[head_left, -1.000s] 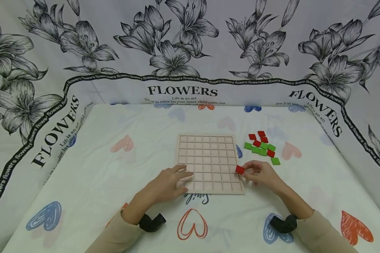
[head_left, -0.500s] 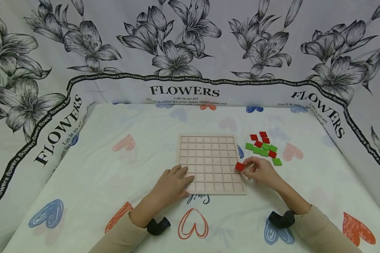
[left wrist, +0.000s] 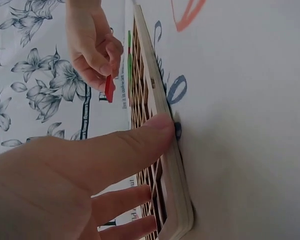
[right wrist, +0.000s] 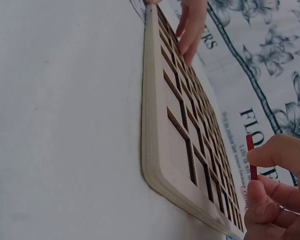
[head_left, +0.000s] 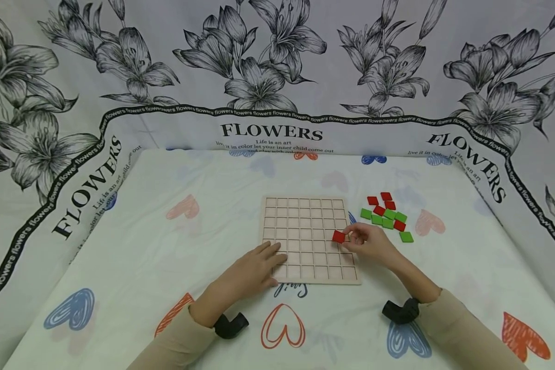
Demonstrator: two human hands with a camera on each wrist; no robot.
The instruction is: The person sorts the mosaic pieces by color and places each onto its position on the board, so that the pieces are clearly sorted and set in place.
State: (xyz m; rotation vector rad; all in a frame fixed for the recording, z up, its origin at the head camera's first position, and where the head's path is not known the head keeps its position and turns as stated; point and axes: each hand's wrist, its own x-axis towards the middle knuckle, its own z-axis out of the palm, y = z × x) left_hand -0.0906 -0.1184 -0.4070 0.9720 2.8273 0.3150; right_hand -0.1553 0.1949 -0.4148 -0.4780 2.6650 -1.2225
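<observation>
Sleeves (head_left: 171, 344) are lying over the nearest visible part of the cloth-covered desk (head_left: 120, 257), with black wrist cameras (head_left: 401, 311) showing beside the cuffs. The left hand (head_left: 252, 267) is resting, fingers relaxed, on the near left corner of the wooden grid board (head_left: 305, 221), its thumb touching the near rim, apparently steadying it. The right hand (head_left: 372, 241) is pinching a red square tile (head_left: 338, 236), holding it above the board just inside the right edge, askew to the grid lines. Placing this tile seems to be the step in hand; the next move is probably calling for squaring it with one cell, then lowering it; which cell is unclear. Beyond the board's right edge, loose red and green tiles (head_left: 387, 223) are lying scattered. Behind the desk's far edge, a flower-printed fabric backdrop (head_left: 259, 90) is hanging.
</observation>
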